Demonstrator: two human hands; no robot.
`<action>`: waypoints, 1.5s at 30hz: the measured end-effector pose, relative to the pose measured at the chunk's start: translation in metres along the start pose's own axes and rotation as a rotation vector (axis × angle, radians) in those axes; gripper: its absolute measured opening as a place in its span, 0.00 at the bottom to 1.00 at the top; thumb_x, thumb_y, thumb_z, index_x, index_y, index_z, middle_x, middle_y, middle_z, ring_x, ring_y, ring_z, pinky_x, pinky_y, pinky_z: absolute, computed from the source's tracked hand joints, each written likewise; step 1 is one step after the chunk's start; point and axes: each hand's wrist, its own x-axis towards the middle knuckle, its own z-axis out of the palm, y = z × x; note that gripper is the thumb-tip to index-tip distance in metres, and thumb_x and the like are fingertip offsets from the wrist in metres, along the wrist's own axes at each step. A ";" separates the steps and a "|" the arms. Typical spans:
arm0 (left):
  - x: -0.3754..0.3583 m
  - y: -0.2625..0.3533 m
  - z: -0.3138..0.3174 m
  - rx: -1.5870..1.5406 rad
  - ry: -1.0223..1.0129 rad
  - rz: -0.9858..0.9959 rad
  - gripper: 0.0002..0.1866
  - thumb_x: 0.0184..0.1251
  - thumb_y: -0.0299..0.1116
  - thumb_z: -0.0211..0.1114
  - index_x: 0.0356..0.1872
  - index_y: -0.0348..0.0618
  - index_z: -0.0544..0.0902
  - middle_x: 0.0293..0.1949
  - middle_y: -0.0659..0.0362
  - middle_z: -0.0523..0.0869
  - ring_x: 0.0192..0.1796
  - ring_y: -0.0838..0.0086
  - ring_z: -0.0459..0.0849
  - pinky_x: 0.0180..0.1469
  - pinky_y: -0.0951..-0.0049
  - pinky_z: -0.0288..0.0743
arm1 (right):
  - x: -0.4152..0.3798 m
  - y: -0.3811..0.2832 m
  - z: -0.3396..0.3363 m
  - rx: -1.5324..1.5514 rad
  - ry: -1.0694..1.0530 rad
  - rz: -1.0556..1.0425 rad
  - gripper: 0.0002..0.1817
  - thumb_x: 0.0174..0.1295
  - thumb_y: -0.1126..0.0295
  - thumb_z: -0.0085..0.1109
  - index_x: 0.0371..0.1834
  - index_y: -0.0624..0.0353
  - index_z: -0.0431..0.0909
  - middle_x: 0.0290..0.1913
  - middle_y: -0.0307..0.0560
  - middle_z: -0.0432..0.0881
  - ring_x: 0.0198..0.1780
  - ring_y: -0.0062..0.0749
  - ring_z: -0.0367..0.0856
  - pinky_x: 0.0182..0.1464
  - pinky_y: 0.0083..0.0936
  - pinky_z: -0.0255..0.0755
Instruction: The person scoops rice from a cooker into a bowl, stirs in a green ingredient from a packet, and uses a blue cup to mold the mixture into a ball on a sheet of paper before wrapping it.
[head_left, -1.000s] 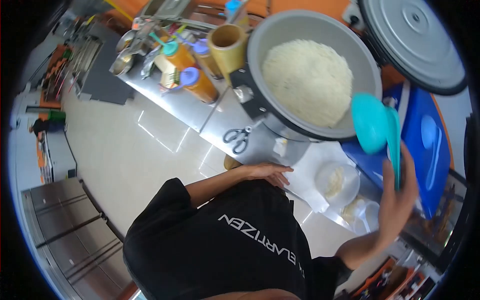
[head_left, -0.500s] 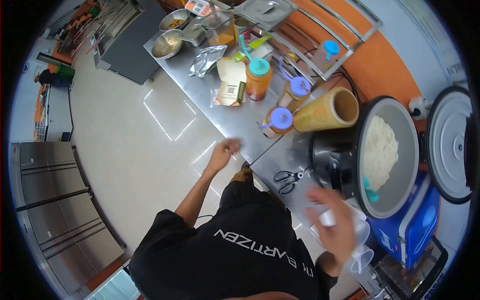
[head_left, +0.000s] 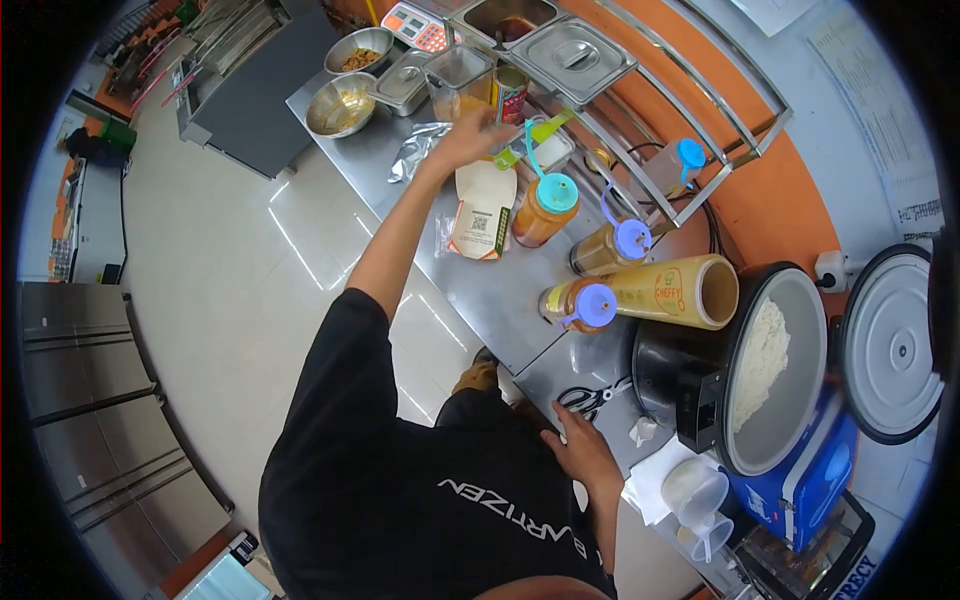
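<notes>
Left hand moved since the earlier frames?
Yes. Against the metal counter, the left hand has gone from beside its front edge near the scissors, leftward and over it, to the clear container.

Tub: clear, open-topped, upright, some orange-yellow stuff low inside, base partly hidden; well apart from the cooker. Scissors: black handles, silver blades, flat just beside the cooker, tips toward it.

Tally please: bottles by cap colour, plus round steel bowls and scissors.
Purple-capped bottles: 2
Teal-capped bottle: 1
Blue-capped bottle: 1
Round steel bowls: 2
Scissors: 1
Total: 7
</notes>
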 end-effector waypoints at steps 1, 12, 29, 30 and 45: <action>0.006 0.004 0.010 0.151 -0.048 0.100 0.38 0.64 0.56 0.75 0.68 0.39 0.81 0.65 0.40 0.84 0.67 0.48 0.83 0.71 0.55 0.75 | 0.002 -0.003 0.001 0.012 -0.001 0.011 0.33 0.76 0.56 0.63 0.79 0.60 0.69 0.68 0.66 0.81 0.70 0.59 0.80 0.71 0.44 0.73; -0.005 0.028 0.018 0.580 -0.007 0.098 0.27 0.56 0.54 0.77 0.37 0.34 0.93 0.31 0.38 0.91 0.39 0.44 0.92 0.50 0.48 0.87 | 0.021 -0.015 0.006 0.051 0.066 -0.048 0.31 0.75 0.59 0.63 0.77 0.60 0.71 0.64 0.65 0.82 0.66 0.61 0.81 0.68 0.48 0.75; -0.299 0.089 -0.086 0.015 -0.361 -0.385 0.20 0.64 0.44 0.79 0.45 0.34 0.93 0.38 0.53 0.94 0.41 0.68 0.90 0.52 0.66 0.80 | 0.184 -0.112 0.038 0.145 0.606 -0.752 0.24 0.67 0.76 0.65 0.67 0.57 0.76 0.45 0.54 0.85 0.42 0.52 0.89 0.39 0.43 0.84; -0.299 0.077 -0.087 -0.090 -0.435 -0.403 0.21 0.69 0.46 0.75 0.45 0.34 0.93 0.39 0.53 0.94 0.41 0.68 0.90 0.53 0.66 0.80 | 0.183 -0.115 0.039 0.146 0.599 -0.757 0.24 0.67 0.76 0.65 0.67 0.57 0.76 0.45 0.54 0.85 0.42 0.52 0.89 0.39 0.43 0.84; -0.018 -0.189 -0.026 -1.344 0.364 -0.826 0.30 0.83 0.53 0.60 0.67 0.34 0.77 0.64 0.45 0.86 0.63 0.54 0.87 0.65 0.50 0.84 | 0.085 -0.083 0.024 0.582 0.444 -0.717 0.33 0.57 0.71 0.81 0.66 0.60 0.78 0.43 0.54 0.87 0.38 0.42 0.89 0.42 0.34 0.84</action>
